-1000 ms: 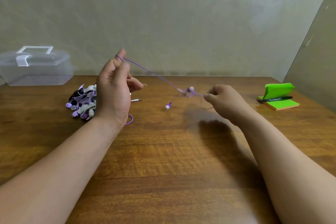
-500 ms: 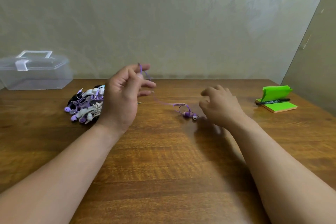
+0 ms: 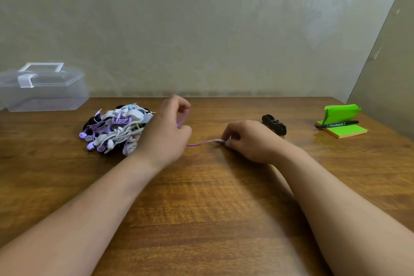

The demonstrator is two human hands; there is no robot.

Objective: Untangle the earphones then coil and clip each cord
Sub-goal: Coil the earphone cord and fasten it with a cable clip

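Wooden table (image 3: 201, 208): two hands, one purple cord (image 3: 197, 144).

No legible text (marker (image 3: 337, 124) label blurred)

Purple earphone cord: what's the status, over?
Left hand loops purple cord; right hand pinches its other end on the table. Tangled earphone pile waits left. Black clips behind right hand. Nothing blocking.

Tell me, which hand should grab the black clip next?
Probably the right hand. The black clip lies just behind it, while the left hand is farther away, beside the earphone pile, with the purple cord looped in its fingers.
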